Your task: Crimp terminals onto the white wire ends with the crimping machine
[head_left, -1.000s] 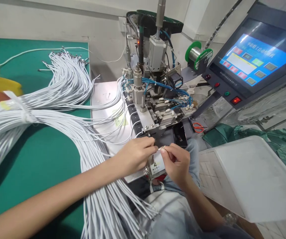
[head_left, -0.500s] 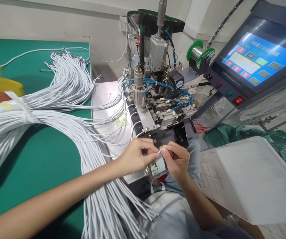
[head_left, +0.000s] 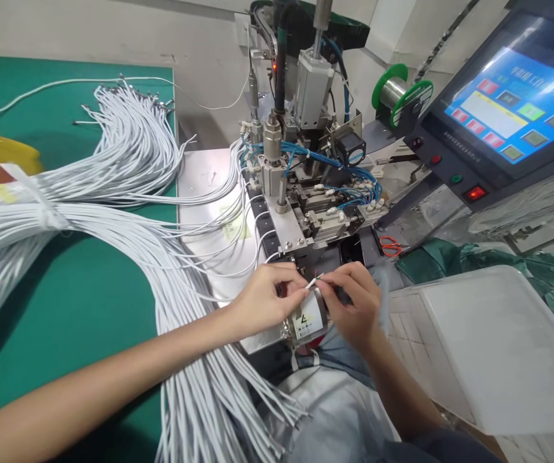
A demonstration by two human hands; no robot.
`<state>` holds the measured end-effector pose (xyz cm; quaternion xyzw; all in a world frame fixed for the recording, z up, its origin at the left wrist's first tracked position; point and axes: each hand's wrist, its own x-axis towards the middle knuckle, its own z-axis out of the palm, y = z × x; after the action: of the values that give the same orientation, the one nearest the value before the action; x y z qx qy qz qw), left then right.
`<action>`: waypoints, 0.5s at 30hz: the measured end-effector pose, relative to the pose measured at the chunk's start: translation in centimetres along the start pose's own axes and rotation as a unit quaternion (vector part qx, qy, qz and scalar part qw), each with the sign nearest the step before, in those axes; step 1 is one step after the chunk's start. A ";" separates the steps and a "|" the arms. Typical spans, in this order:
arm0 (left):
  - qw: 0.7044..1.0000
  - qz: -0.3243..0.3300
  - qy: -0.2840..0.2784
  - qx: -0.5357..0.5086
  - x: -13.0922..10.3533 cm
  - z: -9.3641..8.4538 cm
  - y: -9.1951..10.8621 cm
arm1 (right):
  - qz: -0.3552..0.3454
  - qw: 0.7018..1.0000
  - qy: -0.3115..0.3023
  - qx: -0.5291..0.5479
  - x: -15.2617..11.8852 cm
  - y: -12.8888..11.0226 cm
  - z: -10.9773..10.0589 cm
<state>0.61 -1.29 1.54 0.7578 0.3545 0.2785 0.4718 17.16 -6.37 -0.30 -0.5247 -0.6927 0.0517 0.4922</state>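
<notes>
So the person's left forearm runs in from the lower left, pretty much straight, crossing over a loose fan of white cords (head_left: 219,392) on its way up. The right forearm rises from the lower right, elbow bent more, angling back toward the middle. The left hand (head_left: 267,297) is palm down, thumb and index pinched on a white cable (head_left: 310,283), with the end poking out past the fingertips. The right hand (head_left: 355,299) faces it, fingers curled and thumb up against the index, right at the thin coloured wires at that end; can't tell if it's actually clamped on them. So the cable sits between the two hands, just above a small metal box (head_left: 308,318) with a label, at the near edge of the machine (head_left: 281,193). Orange-handled scissors (head_left: 390,246) lie off to the right. Farther back there's a green spool (head_left: 396,94) of wire, beside a tilted lit screen (head_left: 513,112).
</notes>
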 end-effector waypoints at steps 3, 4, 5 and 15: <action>1.000 -0.009 0.018 -0.005 0.0 0.0 0.0 | 0.146 0.980 -0.030 0.129 -0.2 0.1 0.7; 1.000 -0.011 0.021 -0.006 0.0 0.0 0.1 | 0.179 0.969 -0.040 0.166 -0.2 0.1 0.9; 1.000 -0.012 0.024 -0.005 0.0 0.0 0.1 | 0.196 0.961 -0.039 0.190 -0.3 0.2 1.0; 0.999 0.011 0.036 0.016 0.0 0.1 0.0 | -0.001 0.998 0.060 -0.009 -0.7 0.4 1.6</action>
<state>0.67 -1.35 1.52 0.7587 0.3676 0.3044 0.4434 16.19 -5.97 -1.77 -0.5306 -0.6629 0.0135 0.5281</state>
